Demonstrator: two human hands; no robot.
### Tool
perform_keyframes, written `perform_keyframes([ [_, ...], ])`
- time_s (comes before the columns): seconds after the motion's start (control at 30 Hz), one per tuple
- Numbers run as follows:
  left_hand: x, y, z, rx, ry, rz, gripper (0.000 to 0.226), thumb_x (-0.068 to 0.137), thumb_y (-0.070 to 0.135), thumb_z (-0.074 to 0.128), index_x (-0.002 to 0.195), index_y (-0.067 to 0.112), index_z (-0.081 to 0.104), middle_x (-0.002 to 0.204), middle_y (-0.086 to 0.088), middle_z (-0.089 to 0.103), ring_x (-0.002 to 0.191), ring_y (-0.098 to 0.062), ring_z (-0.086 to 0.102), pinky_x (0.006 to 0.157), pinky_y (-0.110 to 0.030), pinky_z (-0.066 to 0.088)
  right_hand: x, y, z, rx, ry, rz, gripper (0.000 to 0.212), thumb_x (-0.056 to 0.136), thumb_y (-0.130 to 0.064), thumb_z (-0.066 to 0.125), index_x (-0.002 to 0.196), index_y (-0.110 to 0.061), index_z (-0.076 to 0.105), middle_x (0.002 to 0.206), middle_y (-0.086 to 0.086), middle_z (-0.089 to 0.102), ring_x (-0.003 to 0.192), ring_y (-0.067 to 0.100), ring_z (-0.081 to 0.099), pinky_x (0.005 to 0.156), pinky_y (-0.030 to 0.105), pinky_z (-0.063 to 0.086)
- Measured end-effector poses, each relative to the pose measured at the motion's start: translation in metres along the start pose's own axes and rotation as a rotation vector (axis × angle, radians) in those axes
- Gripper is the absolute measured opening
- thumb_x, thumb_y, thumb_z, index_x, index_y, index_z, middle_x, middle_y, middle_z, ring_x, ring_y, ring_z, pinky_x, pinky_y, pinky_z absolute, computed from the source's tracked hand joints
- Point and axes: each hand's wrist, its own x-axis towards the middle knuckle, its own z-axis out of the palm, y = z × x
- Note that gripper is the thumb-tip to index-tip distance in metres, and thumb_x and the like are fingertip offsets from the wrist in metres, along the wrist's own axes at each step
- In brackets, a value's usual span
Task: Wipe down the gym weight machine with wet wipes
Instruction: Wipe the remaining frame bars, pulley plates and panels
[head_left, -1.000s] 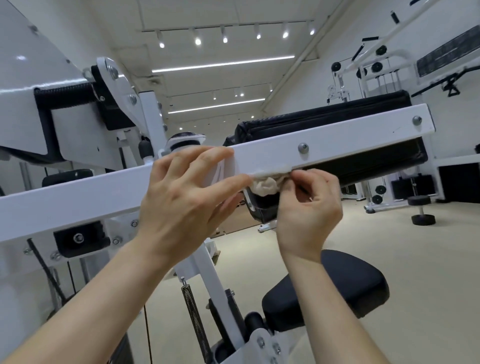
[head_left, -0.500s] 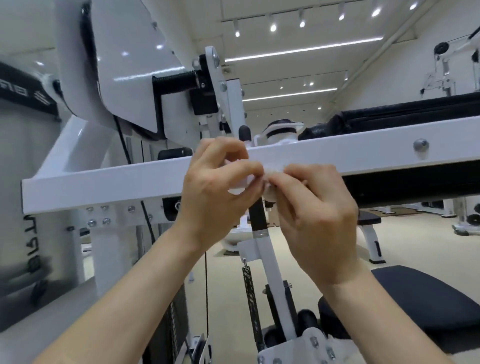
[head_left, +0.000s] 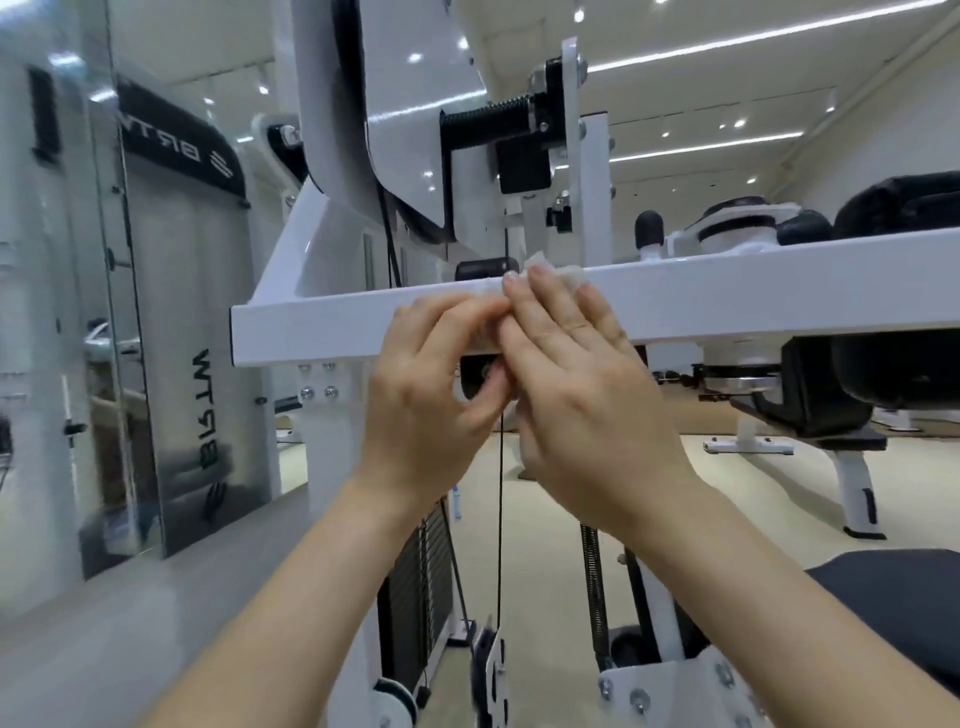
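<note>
Pressing on the white crossbar (head_left: 322, 327) of the weight machine, the right hand (head_left: 582, 395) lays straight fingers over a wet wipe (head_left: 540, 270) draped across the bar's top edge, toward its left end. The left hand (head_left: 431, 395), fingers curled, pinches the wipe against the bar's front face. A black cable (head_left: 500, 519) hangs behind both hands.

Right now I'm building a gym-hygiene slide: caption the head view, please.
Left hand pinches a wet wipe on the white weight-machine crossbar; right hand presses it flat.
</note>
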Motion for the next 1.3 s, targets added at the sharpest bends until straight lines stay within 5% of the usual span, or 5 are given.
perform_keyframes([
  [0.2, 0.004, -0.018, -0.004, 0.132, 0.092, 0.051, 0.008, 0.086, 0.001, 0.069, 0.092, 0.000, 0.075, 0.096, -0.012, 0.068, 0.089, -0.030, 0.062, 0.085, -0.034, 0.051, -0.012, 0.010, -0.003, -0.099, 0.057, 0.105, 0.059, 0.083, -0.011, 0.043, 0.141, -0.003, 0.049, 0.150, 0.012, 0.042, 0.144, 0.026, 0.033, 0.120, 0.050, 0.017],
  [0.73, -0.050, -0.090, -0.041, 0.652, -0.133, -0.287, 0.077, 0.078, 0.012, 0.037, 0.153, 0.014, 0.019, 0.160, -0.011, 0.020, 0.149, -0.030, 0.013, 0.118, -0.054, 0.019, 0.003, -0.030, 0.025, -0.019, 0.055, 0.168, 0.061, 0.082, -0.017, 0.041, 0.142, -0.010, 0.049, 0.152, 0.013, 0.039, 0.146, 0.027, 0.028, 0.118, 0.050, 0.007],
  [1.07, -0.057, -0.073, -0.035, -0.255, 0.209, -0.813, 0.060, 0.091, 0.033, 0.051, 0.148, 0.019, 0.038, 0.162, -0.006, 0.015, 0.149, -0.013, 0.015, 0.120, -0.029, 0.021, 0.030, -0.074, 0.082, -0.057, 0.106, 0.058, 0.057, 0.096, -0.018, 0.017, 0.140, -0.005, 0.051, 0.151, 0.010, 0.042, 0.144, 0.023, 0.034, 0.116, 0.042, 0.019],
  [1.17, -0.049, -0.078, -0.041, -0.596, 0.543, -0.950, 0.049, 0.092, 0.047, 0.058, 0.122, 0.008, 0.062, 0.131, -0.011, 0.061, 0.126, -0.026, 0.053, 0.111, -0.050, 0.038, 0.028, -0.067, 0.087, -0.013, 0.242, -0.019, 0.050, 0.086, -0.005, 0.037, 0.130, -0.005, 0.062, 0.143, 0.009, 0.052, 0.139, 0.023, 0.043, 0.112, 0.040, 0.028],
  [1.3, -0.032, -0.077, -0.039, -0.622, 0.812, -1.104, 0.016, 0.096, 0.017, 0.061, 0.083, 0.020, 0.070, 0.074, 0.014, 0.070, 0.076, -0.006, 0.063, 0.080, -0.026, 0.053, 0.009, -0.063, 0.086, 0.147, 0.314, -0.053, 0.044, 0.083, 0.003, 0.045, 0.121, -0.003, 0.067, 0.137, 0.011, 0.057, 0.135, 0.026, 0.047, 0.112, 0.045, 0.033],
])
